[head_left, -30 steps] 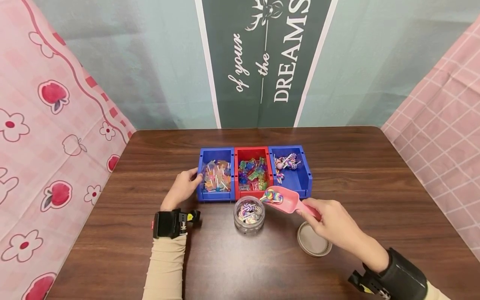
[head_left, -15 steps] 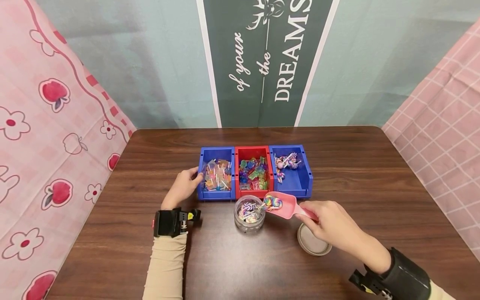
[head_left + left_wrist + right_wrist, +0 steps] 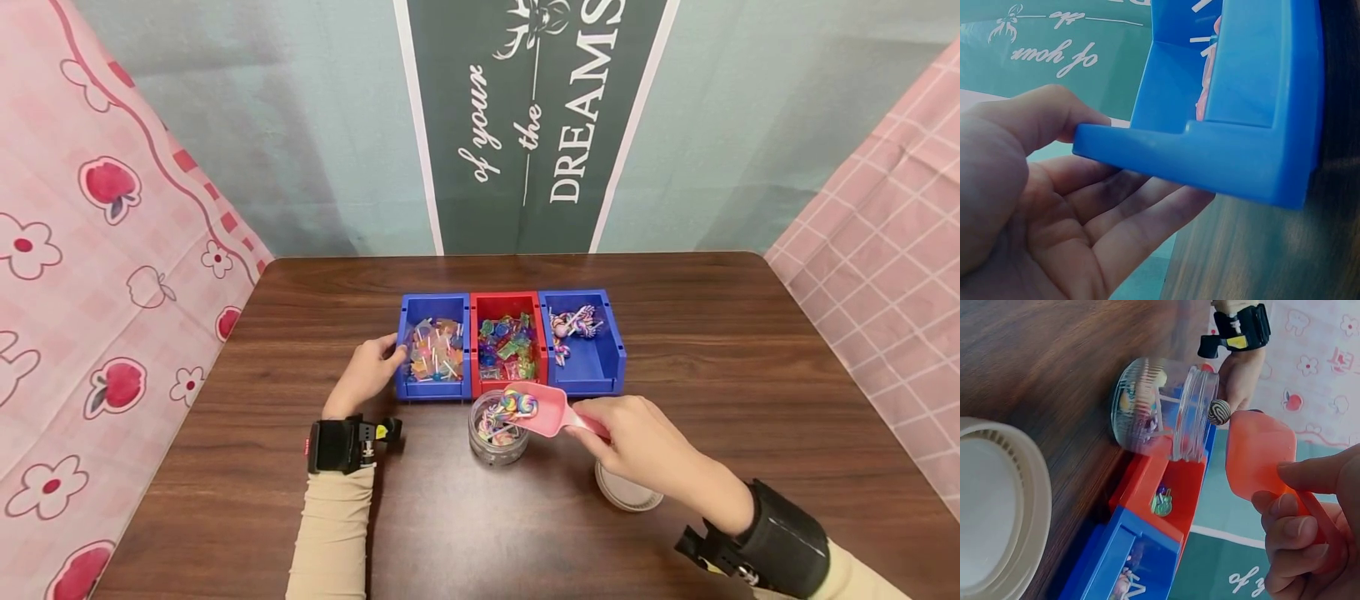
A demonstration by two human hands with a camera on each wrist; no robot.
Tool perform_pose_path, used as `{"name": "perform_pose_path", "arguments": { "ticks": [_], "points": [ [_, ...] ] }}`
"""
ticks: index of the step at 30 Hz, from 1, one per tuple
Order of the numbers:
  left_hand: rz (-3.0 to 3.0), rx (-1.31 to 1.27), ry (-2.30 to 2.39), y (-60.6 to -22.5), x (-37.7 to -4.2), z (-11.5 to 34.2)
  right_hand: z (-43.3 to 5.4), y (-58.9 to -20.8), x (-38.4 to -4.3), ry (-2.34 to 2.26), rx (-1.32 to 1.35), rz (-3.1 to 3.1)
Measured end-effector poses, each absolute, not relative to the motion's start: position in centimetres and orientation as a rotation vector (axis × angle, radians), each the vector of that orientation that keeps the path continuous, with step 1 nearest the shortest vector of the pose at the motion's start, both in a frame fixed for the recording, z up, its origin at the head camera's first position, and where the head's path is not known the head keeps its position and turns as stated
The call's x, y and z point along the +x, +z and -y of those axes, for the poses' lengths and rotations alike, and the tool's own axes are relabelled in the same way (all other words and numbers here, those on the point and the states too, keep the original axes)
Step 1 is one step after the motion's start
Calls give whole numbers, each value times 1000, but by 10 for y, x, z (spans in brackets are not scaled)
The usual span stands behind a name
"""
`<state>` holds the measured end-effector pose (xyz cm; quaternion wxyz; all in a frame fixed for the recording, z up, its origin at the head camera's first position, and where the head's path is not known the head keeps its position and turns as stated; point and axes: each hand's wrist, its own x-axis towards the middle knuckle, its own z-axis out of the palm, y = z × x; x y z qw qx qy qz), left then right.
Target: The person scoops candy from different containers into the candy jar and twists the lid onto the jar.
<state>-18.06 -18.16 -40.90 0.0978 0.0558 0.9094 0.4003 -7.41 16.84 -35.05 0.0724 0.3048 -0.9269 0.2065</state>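
Observation:
My right hand (image 3: 637, 442) grips the handle of a pink scoop (image 3: 551, 408), seen from behind in the right wrist view. Swirled rainbow lollipops (image 3: 517, 405) lie at the scoop's front, over the mouth of a clear jar (image 3: 498, 450). Inside the jar are more swirl lollipops; a black-and-white one (image 3: 1219, 412) pokes up at its rim. At the left, my left hand (image 3: 366, 375) holds the side wall of a blue bin (image 3: 1191, 156), thumb over the edge and fingers along the outside. Wrapped lollipops (image 3: 435, 350) fill that bin's front.
A red bin (image 3: 504, 304) of colourful clear candies stands in the middle of the row. To its right is another blue bin (image 3: 592, 362) with a few swirl lollipops at its back left. A round lid (image 3: 628, 493) lies on the brown table (image 3: 480, 533) below my right hand.
My right hand has moved left with the scoop, bringing its front and the rainbow lollipops from beside the jar to over its mouth. My left hand stays on the bin.

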Motion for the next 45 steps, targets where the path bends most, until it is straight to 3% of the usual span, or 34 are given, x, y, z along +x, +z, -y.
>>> {"name": "perform_pose_path", "arguments": {
  "ticks": [11,32,45],
  "points": [
    [-2709,171,1189,-409,-180,180,-160,-337,-83,822,943,3041],
    [-2697,164,1184,-411,-181,182,-147,-320,-81,244,963,2647],
    [-2671,153,1203,-409,-181,182,-149,-316,-79,179,943,2691]
  ]
}}
